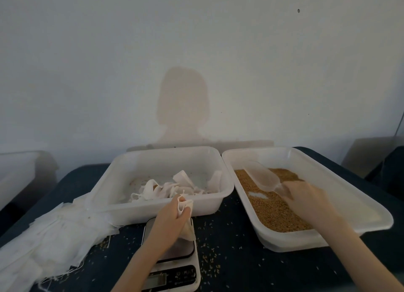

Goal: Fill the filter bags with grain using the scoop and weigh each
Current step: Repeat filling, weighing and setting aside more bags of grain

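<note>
We see the left hand (pixel 175 213) pinching the gathered mouth of a white bag (pixel 187 226), fingers curled round the cloth, so that the bag hangs over the plate of the scale (pixel 172 263); whether its bottom touches the plate we cannot tell. The right hand (pixel 306 195) grips the handle of a clear scoop (pixel 262 178), which lies tilted over the brown grain (pixel 273 206) in the right tub (pixel 349 195). The left tub (pixel 135 162) holds crumpled bags (pixel 175 186), at least one showing grain inside. A stack of flat bags (pixel 50 237) lies at the table's left, strings trailing off the near edge. The dark table (pixel 236 259) is scattered with loose grains around the scale. The two tubs sit just beside each other against a pale wall (pixel 196 40), which carries a head-shaped shadow. The scale sits just in front of the left tub, and the right tub overhangs towards the table's right edge.
</note>
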`<state>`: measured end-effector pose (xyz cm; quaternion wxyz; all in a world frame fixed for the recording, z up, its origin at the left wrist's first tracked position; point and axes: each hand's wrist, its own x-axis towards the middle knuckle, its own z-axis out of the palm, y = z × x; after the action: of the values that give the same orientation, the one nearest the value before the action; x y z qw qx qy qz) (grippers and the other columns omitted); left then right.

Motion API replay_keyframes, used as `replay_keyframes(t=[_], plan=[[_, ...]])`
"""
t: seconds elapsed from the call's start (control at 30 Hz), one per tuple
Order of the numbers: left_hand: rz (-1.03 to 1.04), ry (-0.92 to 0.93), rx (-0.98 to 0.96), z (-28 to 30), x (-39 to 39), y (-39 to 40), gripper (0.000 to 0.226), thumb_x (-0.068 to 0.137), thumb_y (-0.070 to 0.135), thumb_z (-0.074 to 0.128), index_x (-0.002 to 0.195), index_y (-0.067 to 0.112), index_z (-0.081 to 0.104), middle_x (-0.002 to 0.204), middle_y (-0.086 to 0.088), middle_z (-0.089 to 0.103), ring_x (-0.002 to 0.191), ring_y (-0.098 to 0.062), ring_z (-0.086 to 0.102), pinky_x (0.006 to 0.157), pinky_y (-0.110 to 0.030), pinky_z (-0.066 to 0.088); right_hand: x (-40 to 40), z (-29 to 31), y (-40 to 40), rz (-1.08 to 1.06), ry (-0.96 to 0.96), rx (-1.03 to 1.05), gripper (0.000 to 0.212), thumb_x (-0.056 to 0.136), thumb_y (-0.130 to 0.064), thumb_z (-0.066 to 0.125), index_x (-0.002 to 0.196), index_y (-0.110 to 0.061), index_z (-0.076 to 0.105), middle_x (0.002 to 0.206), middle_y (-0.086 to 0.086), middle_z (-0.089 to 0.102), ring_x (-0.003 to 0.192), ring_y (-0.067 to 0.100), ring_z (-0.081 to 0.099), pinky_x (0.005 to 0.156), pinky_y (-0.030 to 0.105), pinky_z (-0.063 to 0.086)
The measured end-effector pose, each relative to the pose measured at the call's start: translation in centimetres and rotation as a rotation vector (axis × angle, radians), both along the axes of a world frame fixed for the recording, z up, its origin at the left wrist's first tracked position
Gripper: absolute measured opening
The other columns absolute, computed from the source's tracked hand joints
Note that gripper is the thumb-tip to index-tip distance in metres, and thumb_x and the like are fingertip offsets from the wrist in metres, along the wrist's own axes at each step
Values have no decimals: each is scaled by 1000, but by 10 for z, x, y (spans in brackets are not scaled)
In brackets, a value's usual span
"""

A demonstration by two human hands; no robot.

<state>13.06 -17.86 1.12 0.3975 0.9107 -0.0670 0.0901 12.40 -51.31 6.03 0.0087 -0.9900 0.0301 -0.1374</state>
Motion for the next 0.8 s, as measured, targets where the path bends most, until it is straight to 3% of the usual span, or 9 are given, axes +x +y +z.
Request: replay_keyframes(t=[0.1, 0.17, 0.3, 0.4, 0.47, 0.57, 0.63, 0.7, 0.8], plan=[[11, -165, 145, -1, -3, 16, 19, 93, 34, 52, 111, 29, 52, 91, 15, 52, 79, 0, 50, 74, -18, 42, 1, -17, -3, -41, 103, 49, 29, 98, -39, 42, 79, -22, 55, 73, -8, 58, 64, 8, 60, 66, 28, 54], [14, -275, 262, -4, -7, 28, 15, 90, 33, 57, 105, 29, 57, 92, 16, 50, 83, -2, 46, 75, -19, 36, 2, -23, 1, -49, 179, 62, 31, 98, -40, 41, 78, -20, 55, 74, -6, 59, 65, 10, 60, 61, 26, 51], [-17, -326, 450, -8, -16, 50, 12, 82, 21, 67, 90, 28, 62, 91, 13, 61, 84, -2, 46, 72, -17, 35, 10, -23, 16, -27, 286, 7, 33, 97, -45, 42, 97, -20, 63, 89, -4, 63, 77, 13, 62, 66, 27, 51], [-44, -293, 458, -16, -22, 61, 20, 76, 16, 72, 86, 28, 60, 89, 15, 58, 78, 0, 47, 67, -12, 34, 8, -14, 31, -40, 286, -65, 30, 96, -46, 44, 101, -25, 64, 90, -8, 64, 78, 11, 62, 69, 27, 52], [32, -155, 310, -19, -21, 60, 16, 85, 23, 62, 87, 36, 53, 92, 18, 53, 80, 3, 46, 66, -11, 33, 4, -4, 42, -32, 128, -52, 18, 93, -39, 49, 94, -28, 63, 85, -11, 62, 74, 10, 60, 61, 25, 47], [192, 109, 76, -18, -16, 62, 16, 89, 26, 58, 100, 34, 52, 101, 9, 56, 87, -2, 53, 70, -15, 40, -10, 9, 75, 110, -220, 174, 10, 91, -25, 57, 87, -28, 66, 78, -14, 62, 62, 2, 53, 52, 18, 36], [112, 76, -4, -25, -19, 70, 26, 83, 32, 65, 99, 42, 47, 100, 15, 55, 87, 2, 52, 66, -12, 39, -19, 11, 102, 277, -352, 304, 10, 88, -20, 63, 91, -25, 70, 80, -13, 66, 60, -3, 49, 54, 11, 32], [16, 49, -151, -29, -29, 81, 40, 76, 33, 72, 105, 43, 46, 103, 18, 55, 94, 1, 54, 72, -14, 42, -23, 3, 129, 395, -287, 334, 14, 88, -23, 61, 98, -25, 70, 81, -15, 63, 63, -6, 49, 59, 8, 34], [-30, 65, -343, -38, -37, 96, 56, 74, 26, 78, 115, 42, 44, 113, 16, 50, 101, 0, 53, 79, -17, 46, -20, -27, 158, 447, -175, 332, 11, 91, -30, 58, 94, -28, 69, 71, -19, 56, 56, -8, 48, 52, 6, 34]])
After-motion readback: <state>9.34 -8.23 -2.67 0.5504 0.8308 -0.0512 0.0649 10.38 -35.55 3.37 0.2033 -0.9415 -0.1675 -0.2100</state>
